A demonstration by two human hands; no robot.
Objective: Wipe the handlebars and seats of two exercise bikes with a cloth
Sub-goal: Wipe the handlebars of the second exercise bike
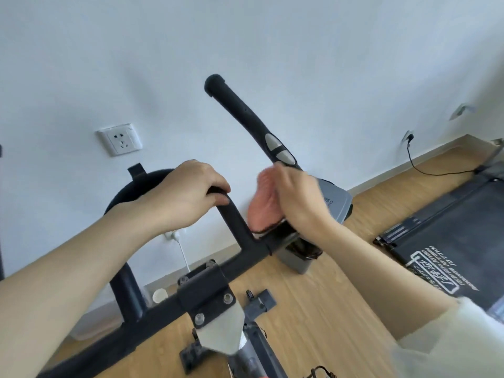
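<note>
A black handlebar (240,115) of an exercise bike fills the middle of the head view, with a right arm rising to a rounded tip and a grey pulse sensor (279,148) on it. My left hand (185,195) grips the inner loop of the bar. My right hand (300,199) holds a pink cloth (263,203) pressed against the base of the right arm, just below the sensor. The cloth is blurred. A black clamp (206,293) joins the bar to the stem. No seat is in view.
A white wall with a socket (121,139) stands behind the bike. A grey machine housing (336,203) and a black treadmill (450,241) sit on the wooden floor to the right. A black cable (425,170) runs from a wall plug.
</note>
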